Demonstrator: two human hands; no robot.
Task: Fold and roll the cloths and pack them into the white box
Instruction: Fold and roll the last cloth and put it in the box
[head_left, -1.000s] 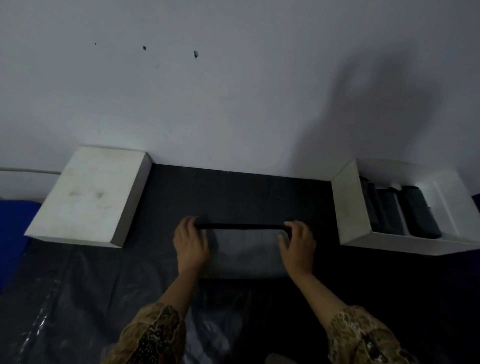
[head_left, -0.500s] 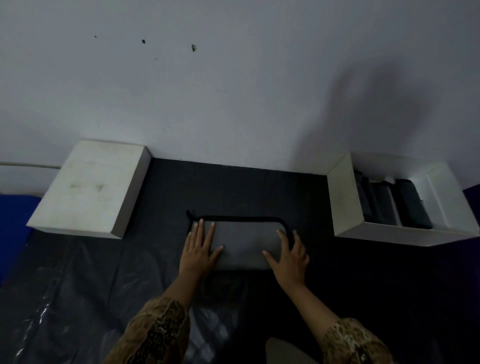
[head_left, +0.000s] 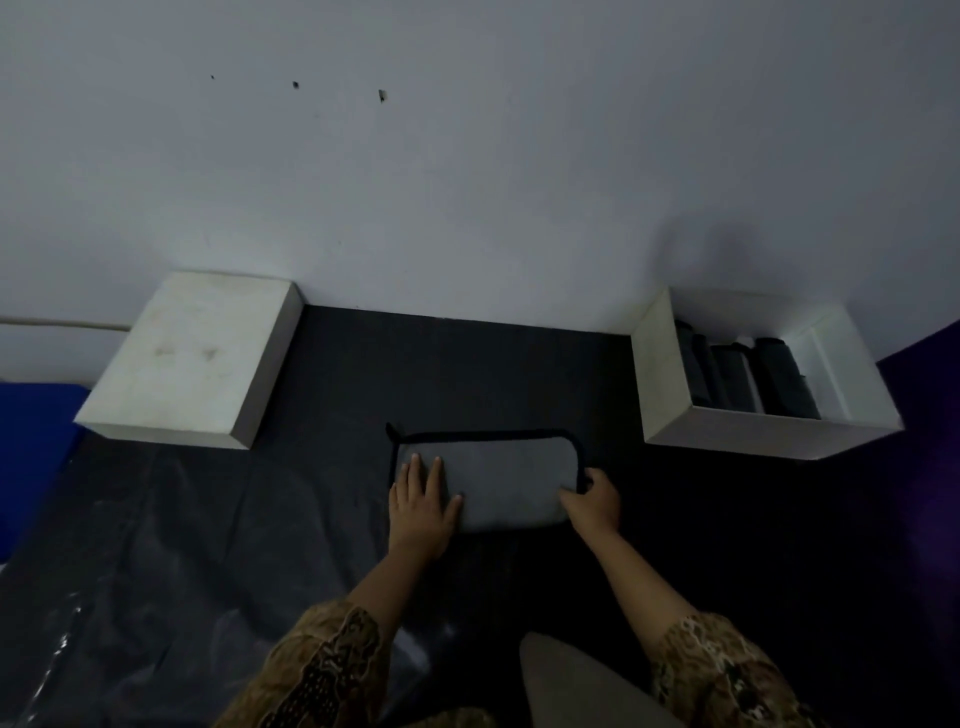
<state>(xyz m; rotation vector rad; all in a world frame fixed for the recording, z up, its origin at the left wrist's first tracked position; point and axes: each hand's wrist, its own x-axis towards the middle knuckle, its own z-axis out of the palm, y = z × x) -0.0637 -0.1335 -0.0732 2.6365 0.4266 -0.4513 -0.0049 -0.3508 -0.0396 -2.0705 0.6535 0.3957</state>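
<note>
Left hand flat, fingers spread, pressing folded grey cloth on dark tabletop. Right hand pinching cloth's right edge. White box right holds rolled cloths.

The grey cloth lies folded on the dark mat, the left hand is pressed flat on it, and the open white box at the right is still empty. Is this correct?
Not quite. In the head view the open white box is not empty: dark rolled cloths already lie side by side in it. The rest holds: the grey cloth lies folded on the dark mat, with the left hand flat on it.
</note>
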